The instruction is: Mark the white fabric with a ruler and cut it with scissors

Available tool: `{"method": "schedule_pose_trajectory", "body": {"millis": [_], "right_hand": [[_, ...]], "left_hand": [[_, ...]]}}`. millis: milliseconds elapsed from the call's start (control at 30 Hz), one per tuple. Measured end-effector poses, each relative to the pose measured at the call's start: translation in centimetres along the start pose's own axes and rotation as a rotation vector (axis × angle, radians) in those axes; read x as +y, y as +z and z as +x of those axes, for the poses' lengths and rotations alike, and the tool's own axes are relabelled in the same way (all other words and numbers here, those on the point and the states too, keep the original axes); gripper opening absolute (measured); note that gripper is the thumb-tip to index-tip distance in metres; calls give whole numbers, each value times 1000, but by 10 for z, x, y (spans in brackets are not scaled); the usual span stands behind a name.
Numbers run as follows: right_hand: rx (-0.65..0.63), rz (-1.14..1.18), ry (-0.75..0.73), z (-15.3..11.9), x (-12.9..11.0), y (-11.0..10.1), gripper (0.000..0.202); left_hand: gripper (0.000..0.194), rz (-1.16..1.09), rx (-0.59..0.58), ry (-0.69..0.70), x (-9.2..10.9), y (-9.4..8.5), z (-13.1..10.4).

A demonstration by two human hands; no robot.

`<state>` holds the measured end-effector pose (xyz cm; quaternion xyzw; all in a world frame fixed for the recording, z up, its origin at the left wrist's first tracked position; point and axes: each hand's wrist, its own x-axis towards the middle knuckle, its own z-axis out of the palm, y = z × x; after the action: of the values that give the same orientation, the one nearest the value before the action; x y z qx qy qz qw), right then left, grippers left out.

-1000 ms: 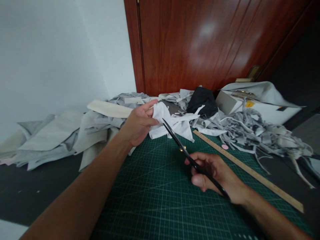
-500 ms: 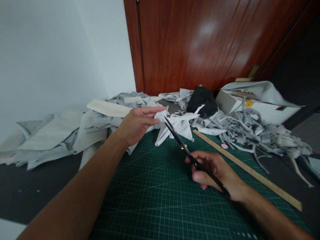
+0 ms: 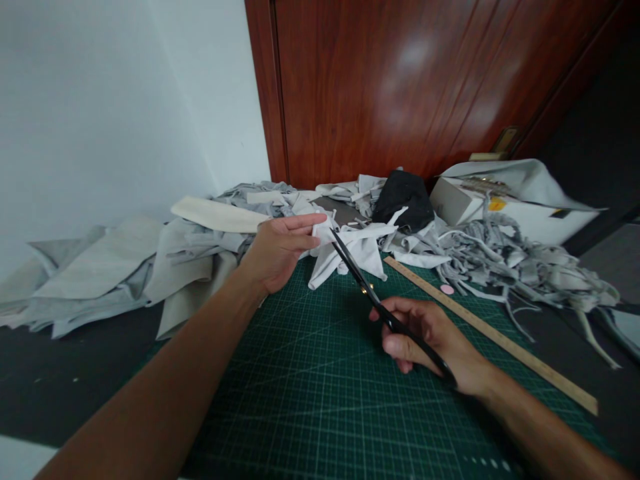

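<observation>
My left hand (image 3: 280, 248) pinches a small piece of white cloth (image 3: 322, 232) between thumb and fingers, above the far edge of the green cutting mat (image 3: 320, 373). Black-handled scissors (image 3: 393, 324) are gripped in my right hand (image 3: 427, 333). Their blades point up and left, with the tips at the right side of the held cloth. Whether the blades touch the cloth I cannot tell. Just behind the tips lie white cloth scraps (image 3: 367, 257) on the mat, partly overlapping the held piece in view.
A wooden ruler (image 3: 493, 335) lies slanted on the mat's right side, near a pink disc (image 3: 447, 289). Grey fabric strips (image 3: 525, 263) are heaped at right, before a white box (image 3: 520, 217). Black cloth (image 3: 404, 200) sits by the door (image 3: 370, 87). Pale fabric pieces (image 3: 105, 260) pile up left.
The scissor tips have shifted slightly right and up, while my left hand's fingertips have moved a little left. The view has shifted slightly; both hands keep their grip.
</observation>
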<state>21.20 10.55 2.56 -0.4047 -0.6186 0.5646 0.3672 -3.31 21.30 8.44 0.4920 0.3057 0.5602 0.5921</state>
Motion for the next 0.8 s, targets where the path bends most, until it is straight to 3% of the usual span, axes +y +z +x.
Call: {"method": "schedule_pose_trajectory", "body": {"millis": [133,800], "right_hand": [[-2,1,-5,0,2,0,58],[14,-12,-15,0,4,6,60]], "left_hand": [[55,-70,-18,7,-3,6,-3],[62,-76,12,1,-8,16,-8]]}}
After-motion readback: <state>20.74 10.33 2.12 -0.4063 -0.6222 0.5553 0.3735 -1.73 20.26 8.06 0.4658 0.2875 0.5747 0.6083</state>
